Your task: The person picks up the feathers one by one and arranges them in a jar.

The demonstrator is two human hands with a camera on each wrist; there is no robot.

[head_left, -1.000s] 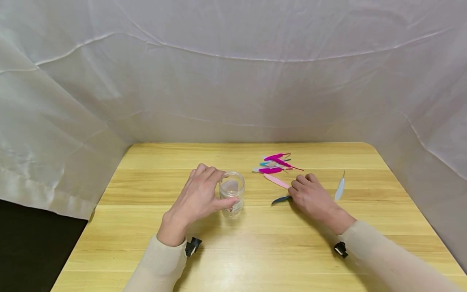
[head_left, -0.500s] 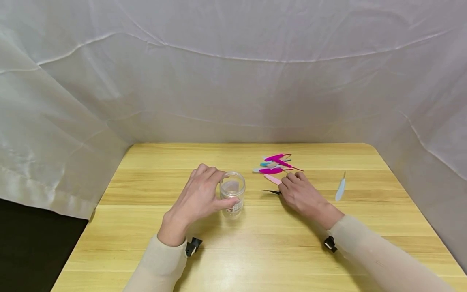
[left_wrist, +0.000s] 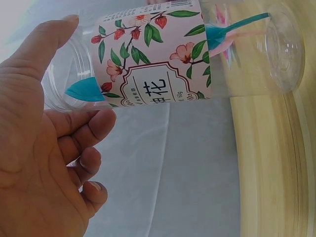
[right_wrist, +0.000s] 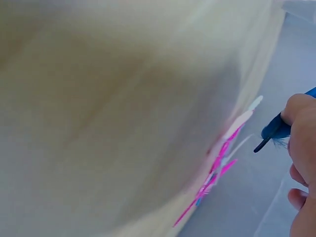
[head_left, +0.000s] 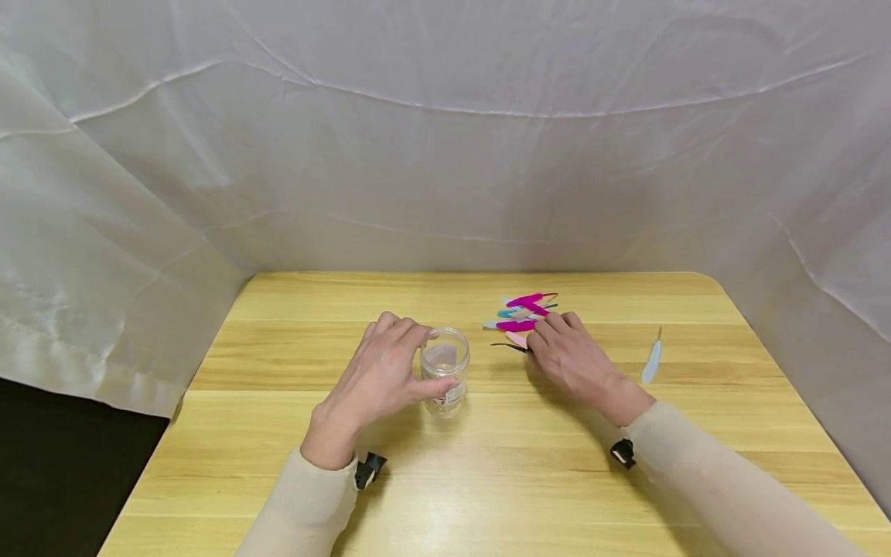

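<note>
My left hand (head_left: pixel 400 363) grips a small clear glass jar (head_left: pixel 444 371) that stands upright on the wooden table (head_left: pixel 487 480). In the left wrist view the jar (left_wrist: pixel 158 54) has a floral paper label, a teal feather (left_wrist: pixel 217 34) lies inside it, and the thumb and fingers of my left hand (left_wrist: pixel 29 108) curl round its side. My right hand (head_left: pixel 557 348) pinches a dark blue feather (head_left: pixel 506 346) low over the table, right beside a pile of pink and teal feathers (head_left: pixel 525 308). In the right wrist view the fingertips (right_wrist: pixel 298 116) pinch that dark feather (right_wrist: pixel 274 131) near the pink feathers (right_wrist: pixel 217 165).
A pale blue feather (head_left: pixel 651 360) lies alone on the table to the right of my right hand. White cloth (head_left: pixel 445 155) hangs behind and on both sides of the table. A dark floor (head_left: pixel 63 480) shows off the left edge.
My right hand has moved left and away from me with the dark blue feather, up to the feather pile, and now covers most of a pale pink feather. The left hand and jar stayed put.
</note>
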